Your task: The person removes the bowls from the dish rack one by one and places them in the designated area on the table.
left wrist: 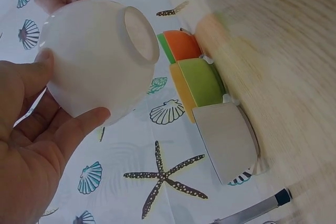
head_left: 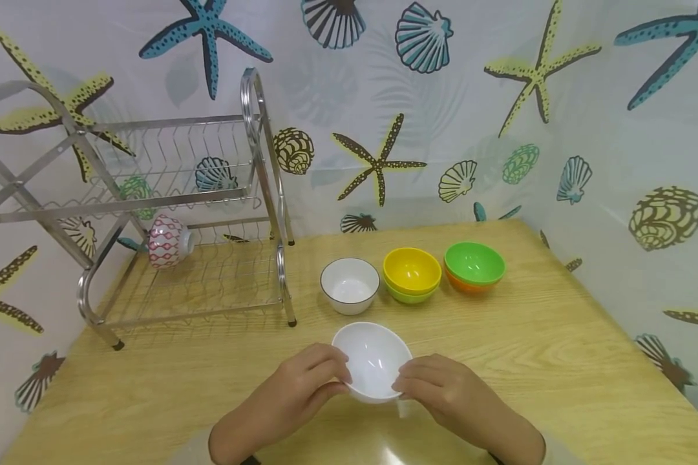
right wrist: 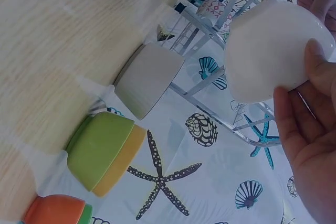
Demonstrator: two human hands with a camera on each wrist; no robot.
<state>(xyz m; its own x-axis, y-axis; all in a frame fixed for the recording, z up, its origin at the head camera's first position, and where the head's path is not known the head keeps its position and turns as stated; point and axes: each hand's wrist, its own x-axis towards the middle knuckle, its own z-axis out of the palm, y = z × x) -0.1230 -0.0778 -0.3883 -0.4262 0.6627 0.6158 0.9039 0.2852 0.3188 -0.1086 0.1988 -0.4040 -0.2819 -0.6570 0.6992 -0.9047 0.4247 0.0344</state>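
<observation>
A plain white bowl (head_left: 373,361) is held up above the table's near side, its hollow facing up and tilted toward me. My left hand (head_left: 308,384) grips its left rim, thumb below and fingers at the edge. On the opposite side my right hand (head_left: 442,397) pinches the right rim. The left wrist view shows the bowl's rounded outside and foot ring (left wrist: 140,35), with thumb and fingertips against the wall. In the right wrist view the fingers (right wrist: 286,108) lie against the bowl's outer side.
Beyond the held bowl stand a white dark-rimmed bowl (head_left: 350,287), a yellow bowl (head_left: 412,270) in a lime one, and a green bowl (head_left: 474,262) in an orange one. At left, a two-tier metal dish rack (head_left: 198,316) holds a pink-patterned bowl (head_left: 167,243) on its lower tier.
</observation>
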